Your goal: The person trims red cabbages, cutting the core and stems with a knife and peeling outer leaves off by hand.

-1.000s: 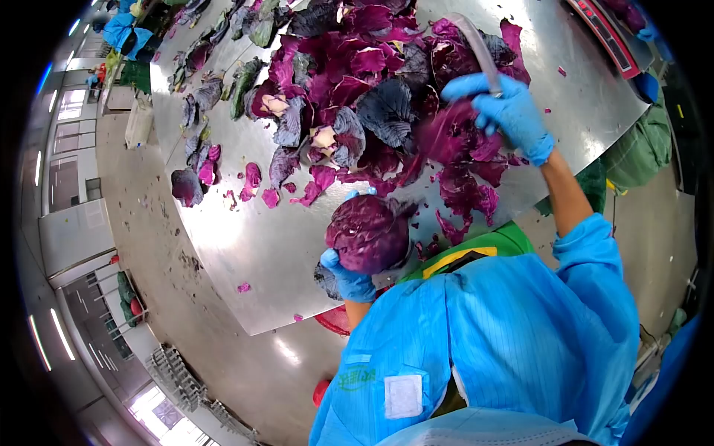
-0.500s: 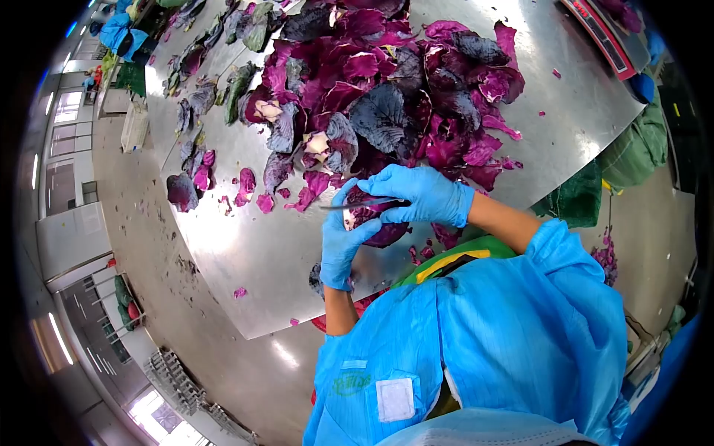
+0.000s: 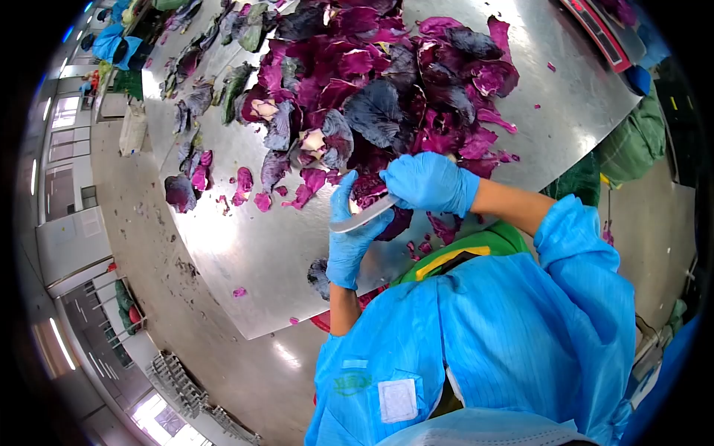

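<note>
My left hand [image 3: 351, 241], in a blue glove, is wrapped round a red cabbage head [image 3: 394, 225] above the near edge of the metal table. My right hand [image 3: 430, 183], gloved too, is closed round the handle of a knife; its curved blade [image 3: 364, 215] lies across the front of my left hand. Both hands cover much of the cabbage. Just beyond them spreads a large heap of loose purple leaves [image 3: 375, 111], with pale cut stem pieces [image 3: 313, 142] among them.
Dark outer leaves [image 3: 236, 91] trail along the left of the metal table [image 3: 245, 245]. A red-edged device [image 3: 595, 31] stands at the far right corner. Green sacks [image 3: 636, 141] are beyond the right edge. Another person in blue [image 3: 117, 46] is at the far left.
My right hand came from the leaf heap to the cabbage, bringing the knife. The blade then swung down over my left hand. The cabbage is turned, its pale base towards the left.
</note>
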### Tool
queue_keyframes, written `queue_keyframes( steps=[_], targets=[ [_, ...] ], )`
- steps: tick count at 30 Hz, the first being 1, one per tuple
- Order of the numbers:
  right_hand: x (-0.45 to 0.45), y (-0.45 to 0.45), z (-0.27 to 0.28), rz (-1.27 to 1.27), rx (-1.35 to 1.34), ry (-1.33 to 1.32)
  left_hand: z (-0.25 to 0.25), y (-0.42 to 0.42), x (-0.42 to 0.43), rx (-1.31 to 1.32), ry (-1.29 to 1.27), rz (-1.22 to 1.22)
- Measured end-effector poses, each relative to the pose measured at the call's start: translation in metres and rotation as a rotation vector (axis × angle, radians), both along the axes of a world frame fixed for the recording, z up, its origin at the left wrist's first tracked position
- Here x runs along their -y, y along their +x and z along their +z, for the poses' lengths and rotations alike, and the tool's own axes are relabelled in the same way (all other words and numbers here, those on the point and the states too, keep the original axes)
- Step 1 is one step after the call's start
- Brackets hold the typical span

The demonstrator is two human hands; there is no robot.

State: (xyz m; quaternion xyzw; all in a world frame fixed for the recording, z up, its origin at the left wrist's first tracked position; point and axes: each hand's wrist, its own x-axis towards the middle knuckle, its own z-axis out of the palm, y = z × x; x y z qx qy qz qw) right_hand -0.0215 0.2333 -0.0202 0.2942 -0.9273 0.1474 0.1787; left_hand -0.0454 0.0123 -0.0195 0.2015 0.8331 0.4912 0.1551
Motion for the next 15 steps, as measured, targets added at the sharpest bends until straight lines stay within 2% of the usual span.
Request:
queue_keyframes(
  steps=[3, 4, 5, 7, 8, 10, 11, 12, 13, 14, 15],
  targets=[
    [-0.026, -0.016, -0.002, -0.166, 0.11, -0.014, 0.009, 0.006, 0.003, 0.063, 0.054, -0.077],
    [-0.045, -0.025, -0.009, -0.256, 0.055, -0.02, 0.01, 0.015, 0.003, 0.37, 0.219, 0.016],
    [-0.065, -0.03, -0.016, -0.34, -0.002, -0.027, 0.008, 0.02, 0.007, 0.318, 0.252, 0.008],
    [-0.094, -0.039, 0.001, -0.672, 0.067, -0.022, 0.001, 0.027, 0.016, 0.208, 0.321, 0.003],
    [-0.096, -0.034, 0.013, -0.61, 0.053, -0.132, 0.011, 0.029, 0.012, 0.312, 0.394, 0.075],
    [-0.083, -0.014, 0.033, -0.483, 0.028, -0.347, 0.008, 0.028, 0.011, 0.322, 0.444, 0.119],
    [-0.073, -0.006, 0.038, -0.298, 0.272, -0.49, 0.005, 0.025, 0.01, 0.33, 0.468, 0.134],
    [-0.058, -0.002, 0.036, -0.222, 0.529, -0.501, -0.002, 0.022, 0.01, 0.242, 0.416, 0.12],
    [-0.042, 0.002, 0.051, -0.182, 0.816, -0.666, 0.0, 0.018, 0.007, 0.264, 0.407, 0.089],
    [-0.028, 0.004, 0.02, -0.077, 0.532, -0.654, 0.004, 0.015, 0.004, 0.285, 0.399, 0.058],
    [-0.019, 0.0, 0.022, -0.04, 0.627, -0.652, 0.009, 0.012, 0.001, 0.306, 0.391, 0.029]
  ],
)
